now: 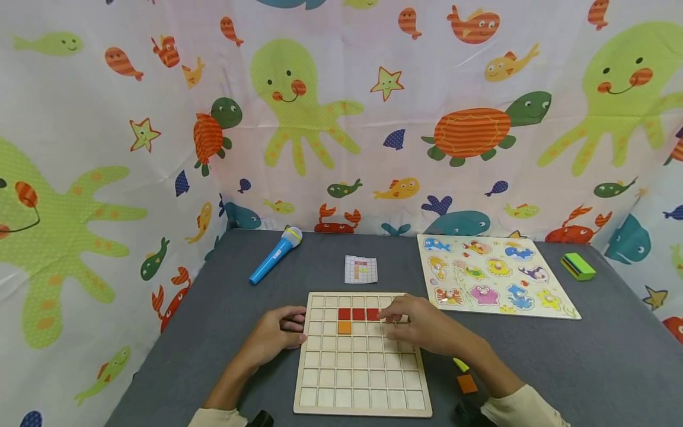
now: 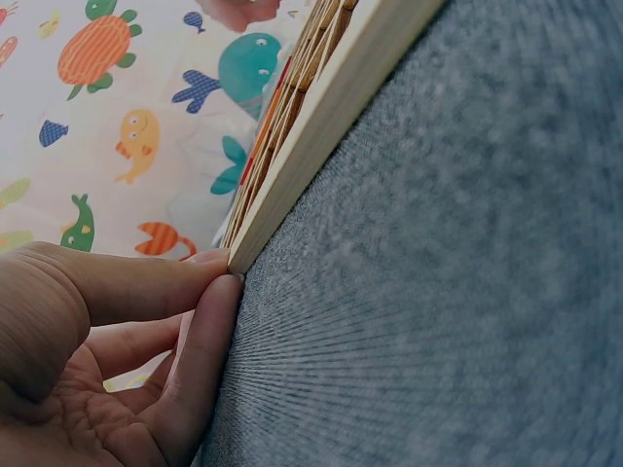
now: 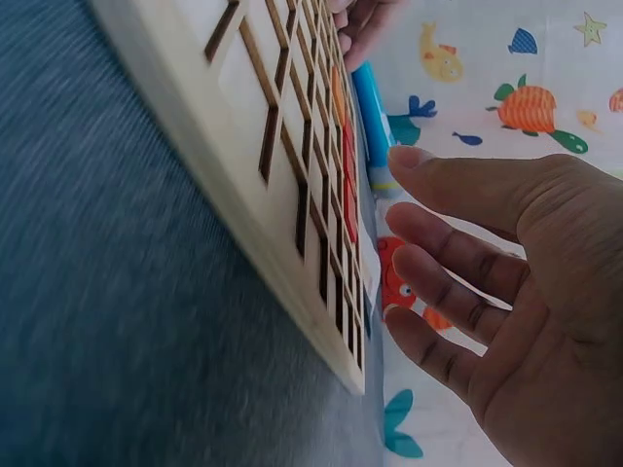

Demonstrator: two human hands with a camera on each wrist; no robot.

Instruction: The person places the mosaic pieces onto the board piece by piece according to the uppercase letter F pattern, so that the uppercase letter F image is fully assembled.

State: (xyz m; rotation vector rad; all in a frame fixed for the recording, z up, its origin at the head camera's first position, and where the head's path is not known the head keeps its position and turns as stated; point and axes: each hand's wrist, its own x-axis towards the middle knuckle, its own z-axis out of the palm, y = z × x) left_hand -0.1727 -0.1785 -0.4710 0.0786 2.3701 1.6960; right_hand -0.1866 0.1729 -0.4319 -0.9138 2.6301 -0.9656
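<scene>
A wooden grid board lies flat on the grey table, with three red tiles in a row and an orange tile below the leftmost one. At its left edge rests my left hand, thumb and fingertips against the side, fingers loosely bent; the left wrist view shows those fingertips right at the wooden edge. Over the upper right of the board hovers my right hand, its index fingertip beside the rightmost red tile. Nothing lies between its spread thumb and fingers in the right wrist view.
Beyond the board lies a card with a printed coloured grid. A blue toy microphone is at back left, a sea-animal puzzle at back right, with sponge-like blocks beyond. A loose orange tile and yellow-green piece lie by the right forearm.
</scene>
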